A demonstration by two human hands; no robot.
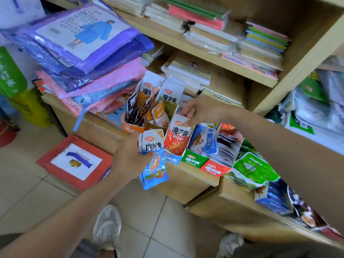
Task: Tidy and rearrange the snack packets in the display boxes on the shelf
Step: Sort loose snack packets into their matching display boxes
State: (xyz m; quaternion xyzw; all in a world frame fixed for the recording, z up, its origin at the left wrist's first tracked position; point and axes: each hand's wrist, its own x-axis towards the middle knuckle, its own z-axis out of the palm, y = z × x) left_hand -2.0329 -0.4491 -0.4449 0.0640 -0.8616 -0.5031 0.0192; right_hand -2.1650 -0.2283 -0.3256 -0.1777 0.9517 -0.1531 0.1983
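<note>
My left hand (130, 157) grips a small stack of blue snack packets (154, 161) in front of the shelf edge. My right hand (201, 111) reaches over the display boxes and pinches the top of a red-and-white packet (176, 135) standing in the blue display box (172, 159). To the left stands an orange box (130, 128) with orange and dark packets. To the right are a green box (193, 160) with blue packets and a red box (214, 169) with red packets.
A pile of bagged raincoats (83, 53) lies on the shelf at the left. Stacked notebooks (214, 25) fill the upper shelves. More green and blue packets (256, 170) lie at the right. A red package (74, 162) rests on the tiled floor, near my shoes (108, 228).
</note>
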